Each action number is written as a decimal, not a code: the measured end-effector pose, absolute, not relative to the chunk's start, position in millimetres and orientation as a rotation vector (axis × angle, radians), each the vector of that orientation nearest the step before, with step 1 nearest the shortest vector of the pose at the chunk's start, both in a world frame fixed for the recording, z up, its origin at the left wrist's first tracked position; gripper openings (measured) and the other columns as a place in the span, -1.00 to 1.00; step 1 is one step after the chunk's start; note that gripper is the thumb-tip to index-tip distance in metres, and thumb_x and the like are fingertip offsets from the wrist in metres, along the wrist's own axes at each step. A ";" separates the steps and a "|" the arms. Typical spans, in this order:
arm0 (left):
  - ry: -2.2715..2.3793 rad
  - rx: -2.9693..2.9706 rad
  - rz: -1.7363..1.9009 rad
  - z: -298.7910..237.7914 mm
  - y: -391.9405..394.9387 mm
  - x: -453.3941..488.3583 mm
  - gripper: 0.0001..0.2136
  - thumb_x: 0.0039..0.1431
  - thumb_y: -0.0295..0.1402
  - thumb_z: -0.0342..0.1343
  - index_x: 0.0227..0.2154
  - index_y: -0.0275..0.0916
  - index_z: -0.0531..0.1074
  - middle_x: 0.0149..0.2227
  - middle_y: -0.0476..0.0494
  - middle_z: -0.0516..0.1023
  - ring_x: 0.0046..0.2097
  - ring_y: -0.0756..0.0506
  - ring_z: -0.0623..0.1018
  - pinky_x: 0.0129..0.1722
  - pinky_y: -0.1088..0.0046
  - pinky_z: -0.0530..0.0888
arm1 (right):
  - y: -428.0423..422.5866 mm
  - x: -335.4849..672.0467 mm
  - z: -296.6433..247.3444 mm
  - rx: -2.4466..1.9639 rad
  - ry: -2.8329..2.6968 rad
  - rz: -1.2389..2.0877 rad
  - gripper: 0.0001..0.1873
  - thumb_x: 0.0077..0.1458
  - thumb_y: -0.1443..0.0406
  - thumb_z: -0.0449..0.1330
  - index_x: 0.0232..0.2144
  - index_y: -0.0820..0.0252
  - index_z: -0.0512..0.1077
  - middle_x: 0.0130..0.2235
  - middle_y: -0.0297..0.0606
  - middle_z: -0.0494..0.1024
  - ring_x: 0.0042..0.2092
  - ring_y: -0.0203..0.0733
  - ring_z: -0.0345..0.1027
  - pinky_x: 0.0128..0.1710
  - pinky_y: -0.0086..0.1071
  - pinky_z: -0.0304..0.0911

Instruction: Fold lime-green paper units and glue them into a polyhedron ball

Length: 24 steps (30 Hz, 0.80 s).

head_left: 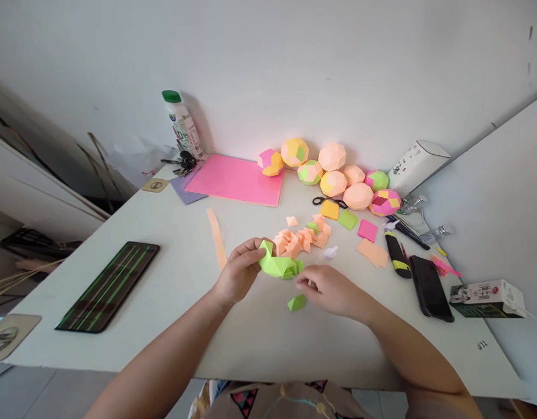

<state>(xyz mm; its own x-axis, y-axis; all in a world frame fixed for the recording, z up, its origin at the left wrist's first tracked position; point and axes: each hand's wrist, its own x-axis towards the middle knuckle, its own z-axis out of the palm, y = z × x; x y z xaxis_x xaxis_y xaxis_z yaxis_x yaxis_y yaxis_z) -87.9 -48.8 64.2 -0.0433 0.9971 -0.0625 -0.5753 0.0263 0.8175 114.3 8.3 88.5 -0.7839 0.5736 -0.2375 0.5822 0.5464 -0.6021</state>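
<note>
My left hand [239, 270] is closed on a partly assembled green folded-paper piece [277, 265] held just above the white table [172, 291]. My right hand [327, 289] rests on the table with fingers curled, beside a single small green folded unit [297, 302]; I cannot make out anything between its fingertips. A heap of small peach folded units [301, 238] lies just beyond both hands, with a small white scrap [331, 252] to its right.
Several paper polyhedron balls [334, 174] line the wall, near a pink sheet [237, 178], scissors [323, 201] and coloured paper squares [367, 230]. A phone [430, 287], marker [396, 254] and carton [487, 298] lie right; a dark tablet [109, 285], keys [183, 164] and bottle [183, 124] left.
</note>
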 end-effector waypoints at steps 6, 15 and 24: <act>0.777 0.623 1.368 62.3 -49.8 -85.5 -0.85 -0.03 -0.33 0.14 -0.59 -0.29 0.36 -0.51 -0.03 0.36 -0.49 0.02 0.31 -0.47 0.48 0.24 | -0.8 117.6 57.9 0.753 2.849 -0.757 -0.86 0.00 0.32 0.25 -0.32 0.24 0.45 -0.21 -0.13 0.47 -0.16 -0.08 0.33 -0.24 -0.30 0.25; 0.712 0.694 1.201 58.6 -52.4 -80.6 -0.87 -0.06 -0.34 0.19 -0.56 -0.30 0.45 -0.53 -0.05 0.41 -0.47 -0.02 0.37 -0.44 0.44 0.29 | 6.1 138.9 105.9 0.940 3.000 -1.356 -0.92 0.01 0.45 0.16 -0.49 0.22 0.39 -0.48 -0.35 0.36 -0.47 -0.35 0.22 -0.49 -0.46 0.19; 0.723 0.685 1.077 53.4 -60.6 -61.3 -0.83 -0.08 -0.31 0.24 -0.52 -0.34 0.49 -0.54 -0.05 0.41 -0.48 0.01 0.34 -0.43 0.47 0.25 | -9.7 131.2 114.4 0.692 3.891 -0.343 -0.72 -0.03 0.54 0.19 -0.24 0.21 0.45 -0.46 -0.26 0.42 -0.38 -0.23 0.23 -0.42 -0.32 0.29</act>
<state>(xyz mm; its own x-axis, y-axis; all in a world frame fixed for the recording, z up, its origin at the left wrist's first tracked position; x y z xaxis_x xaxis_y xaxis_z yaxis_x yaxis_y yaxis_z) -61.3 -60.6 53.4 0.2992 0.9366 -0.1824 -0.5241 0.3211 0.7888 131.2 -9.7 114.4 -0.6274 0.3509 0.6951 0.2238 0.9363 -0.2706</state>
